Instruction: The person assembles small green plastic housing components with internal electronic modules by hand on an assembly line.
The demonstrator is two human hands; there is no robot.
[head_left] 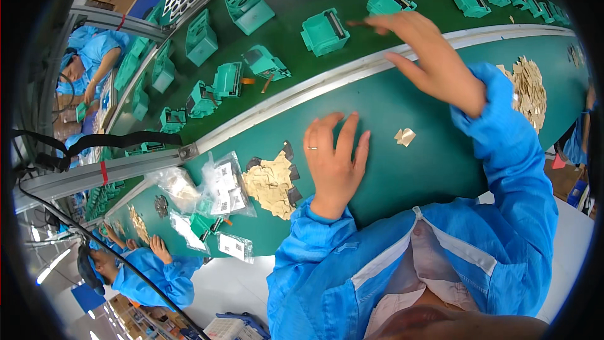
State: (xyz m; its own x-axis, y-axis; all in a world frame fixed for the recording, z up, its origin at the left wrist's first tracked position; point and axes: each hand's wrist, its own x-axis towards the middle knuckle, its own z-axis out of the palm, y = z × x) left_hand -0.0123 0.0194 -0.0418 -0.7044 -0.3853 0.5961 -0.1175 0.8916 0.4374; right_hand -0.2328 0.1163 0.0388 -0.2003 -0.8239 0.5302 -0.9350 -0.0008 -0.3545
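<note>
My left hand [331, 162] rests on the green tabletop [409, 176] with its fingers spread, holding nothing. To its left lies a pile of flat gold-coloured pieces [270, 179] with some dark ones at the edge. My right hand [434, 56] reaches over the metal rail to the dark green belt, thumb apart from the stretched fingers. Its fingertips are at a teal plastic housing [389, 1] with a dark bar along one side. A thin brown strip [357, 23] shows by those fingertips; whether they touch it I cannot tell. Two small gold pieces [405, 137] lie between my hands.
Several more teal housings [324, 31] stand along the belt. A metal rail [302, 85] divides belt from tabletop. Clear plastic bags [228, 186] lie at the left, another gold pile [530, 91] at the right. Co-workers [151, 271] sit at the left.
</note>
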